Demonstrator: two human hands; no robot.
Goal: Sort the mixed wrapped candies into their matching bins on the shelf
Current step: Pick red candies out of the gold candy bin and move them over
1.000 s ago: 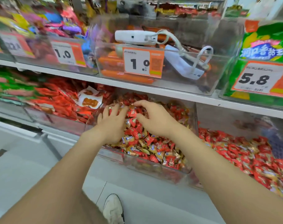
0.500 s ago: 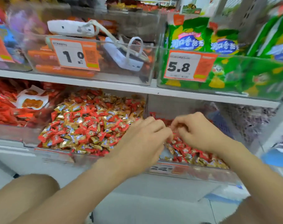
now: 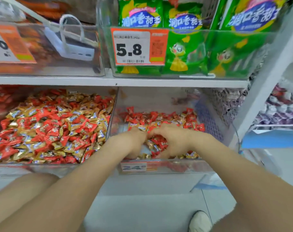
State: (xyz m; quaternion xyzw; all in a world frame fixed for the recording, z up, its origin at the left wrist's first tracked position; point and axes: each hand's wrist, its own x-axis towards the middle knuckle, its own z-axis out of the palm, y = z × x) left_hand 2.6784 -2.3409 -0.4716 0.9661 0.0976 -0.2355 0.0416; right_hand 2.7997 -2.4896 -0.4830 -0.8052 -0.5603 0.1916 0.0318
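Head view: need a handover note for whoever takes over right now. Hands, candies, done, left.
Left hand: down in the right bin, fingers curled into the candies. Whether it holds one cannot be told.
Right hand: beside it in the same bin, fingertips likewise hidden.
Candies: the right bin holds a thin layer of mostly red candies, some gold among them. The left bin is heaped with mixed red and gold candies.
Done: cannot be judged from this view.
Left: both bins look mixed, so most of the sorting likely remains.
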